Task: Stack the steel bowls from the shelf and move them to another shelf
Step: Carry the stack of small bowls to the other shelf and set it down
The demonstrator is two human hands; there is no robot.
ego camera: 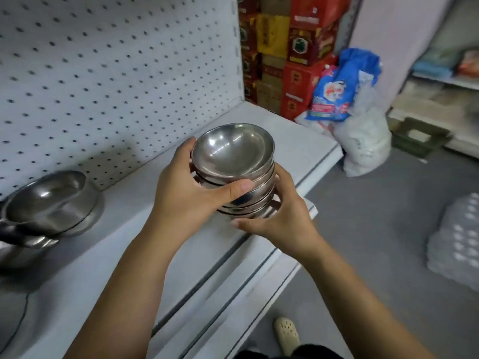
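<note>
A stack of several small steel bowls [233,154] is held just above the front part of the white shelf [298,143]. My left hand [186,187] grips the stack's left side, thumb curled across its front. My right hand [282,218] cups the stack from the right and underneath, fingers curled round the lowest bowls. The stack's bottom is hidden by my hands, so I cannot tell whether it touches the shelf.
Larger steel bowls and pans [49,203] sit on the same shelf at far left, against the pegboard back [103,73]. Red and yellow cartons [298,55], a blue bag [342,84] and white sacks [363,146] stand beyond the shelf's end. Wrapped bottles [456,237] lie on the grey floor.
</note>
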